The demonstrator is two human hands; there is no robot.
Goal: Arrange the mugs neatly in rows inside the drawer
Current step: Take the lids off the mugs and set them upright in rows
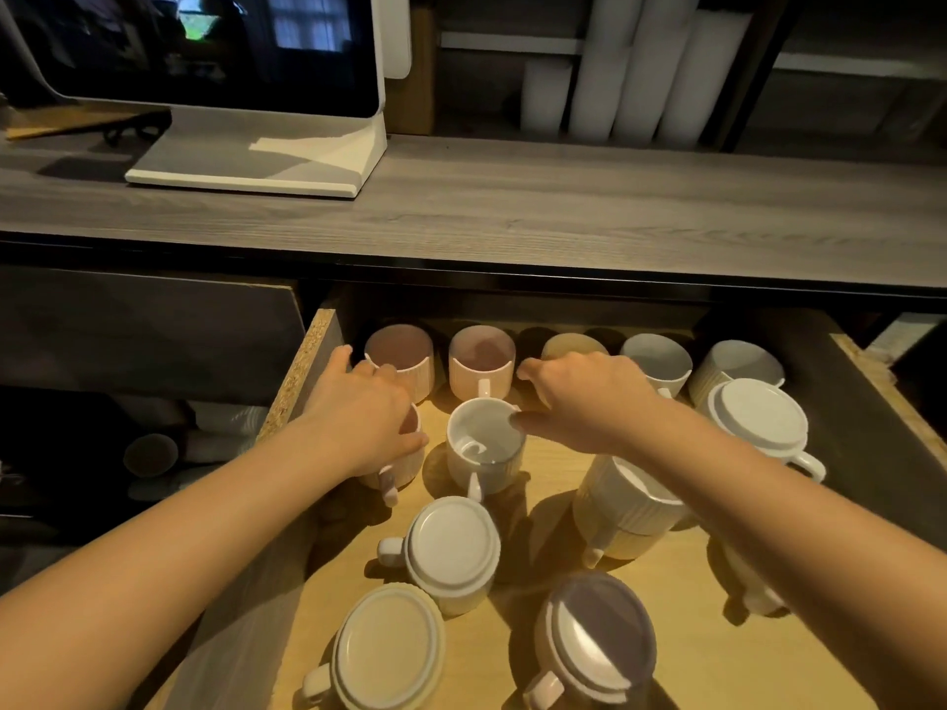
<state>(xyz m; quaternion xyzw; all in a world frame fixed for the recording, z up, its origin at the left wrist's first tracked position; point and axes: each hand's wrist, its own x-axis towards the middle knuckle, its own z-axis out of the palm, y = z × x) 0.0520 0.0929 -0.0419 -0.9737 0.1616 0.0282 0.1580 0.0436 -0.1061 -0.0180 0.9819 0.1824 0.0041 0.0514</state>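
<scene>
While the drawer (302,371) stands pulled out beneath the counter (512,207), a pink mug (410,468) at its left side is gripped from above by the left hand (358,422), with the fingers curled round the rim. Just to its right, an upright white mug (484,453) is touched at the rim by the thumb of the right hand (589,402), whose fingers are spread towards the back row (481,366). Five upright mugs are lined up there. Four upturned mugs (451,545) and a stacked pair (630,509) are scattered nearer the front.
</scene>
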